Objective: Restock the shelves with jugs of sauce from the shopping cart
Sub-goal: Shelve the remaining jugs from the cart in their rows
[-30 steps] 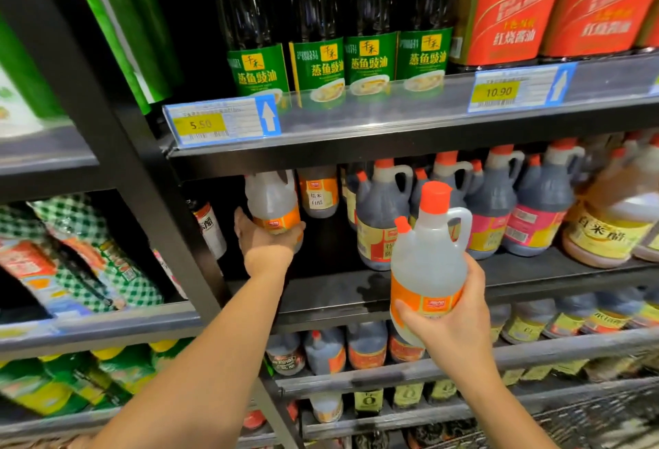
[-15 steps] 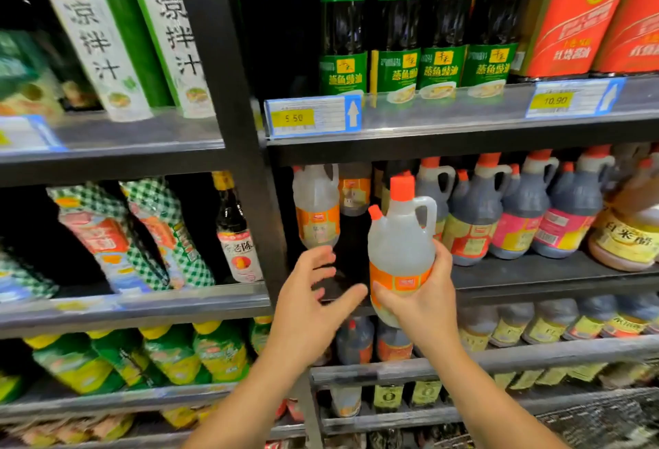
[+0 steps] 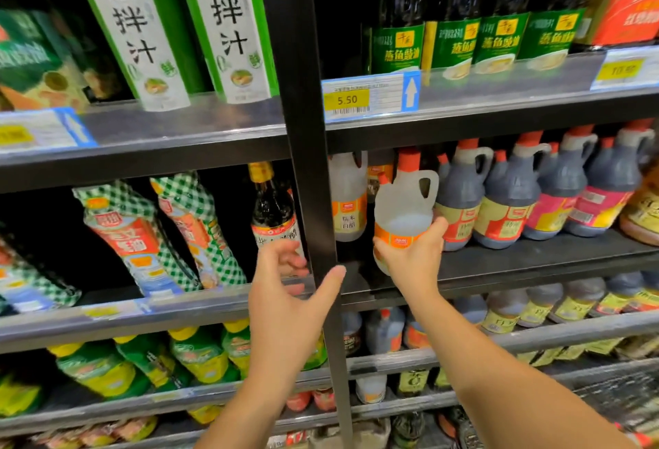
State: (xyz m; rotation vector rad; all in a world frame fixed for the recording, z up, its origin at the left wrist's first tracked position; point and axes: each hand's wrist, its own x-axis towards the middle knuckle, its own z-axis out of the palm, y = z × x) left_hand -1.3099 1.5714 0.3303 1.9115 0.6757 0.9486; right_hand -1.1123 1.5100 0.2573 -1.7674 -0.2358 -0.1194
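Observation:
My right hand grips a clear white jug with an orange cap and orange label by its lower body, over the front of the middle shelf. It stands right beside another white jug that rests on that shelf near the black upright post. My left hand is open, fingers spread, in front of the post and holding nothing. Dark jugs with orange caps fill the shelf to the right.
Tall dark bottles with green labels stand on the shelf above, behind a 5.50 price tag. Checked pouches and a dark bottle fill the left bay. More jugs sit on the lower shelves.
My right hand carried the white jug up and forward to the shelf beside the other white jug. My left hand let go of that shelved jug and drew back, open. The view shifted left.

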